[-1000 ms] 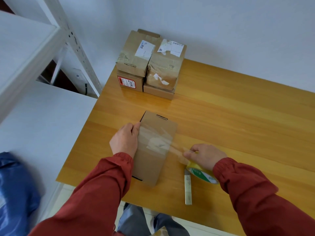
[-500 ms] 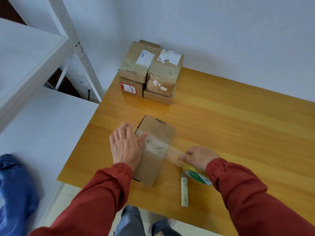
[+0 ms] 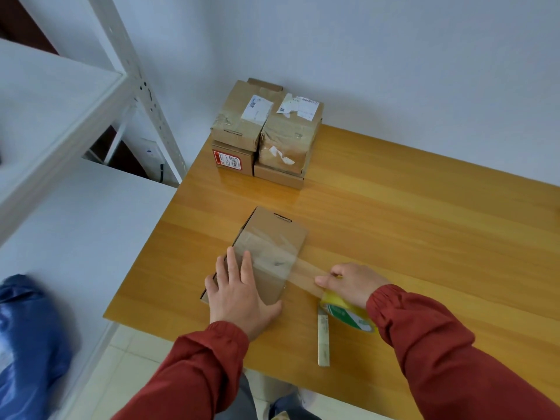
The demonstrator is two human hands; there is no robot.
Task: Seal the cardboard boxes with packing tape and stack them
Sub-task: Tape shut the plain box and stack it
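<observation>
Since half a second ago, the left hand [image 3: 239,301] has been slid from the left end of the tape strip [image 3: 303,272] toward the near end of the box [image 3: 272,237], while the right hand [image 3: 353,284] has been kept almost where it was.

The box is laid on the worktop [image 3: 424,237] at its near left. Its long axis runs from near to far and leans a little to the right. It is crossed by the strip from left to right. From the box's right edge the strip is stretched in the air to the tape roll [image 3: 348,313], which is held just to the right of the box.

The left hand is laid flat on the near part of the box top, and its fingers [image 3: 245,265] are held straight and slightly spread, pointing far. The right hand is curled over the roll, and the strip is met by its fingers [image 3: 325,280] where it leaves the roll.

A cutter [image 3: 323,344] is seen on the worktop just near of the roll, so it is closer to the right hand. The strip is judged not yet cut. Sealed boxes [image 3: 266,131] are stacked at the far left edge, well apart from both hands.
</observation>
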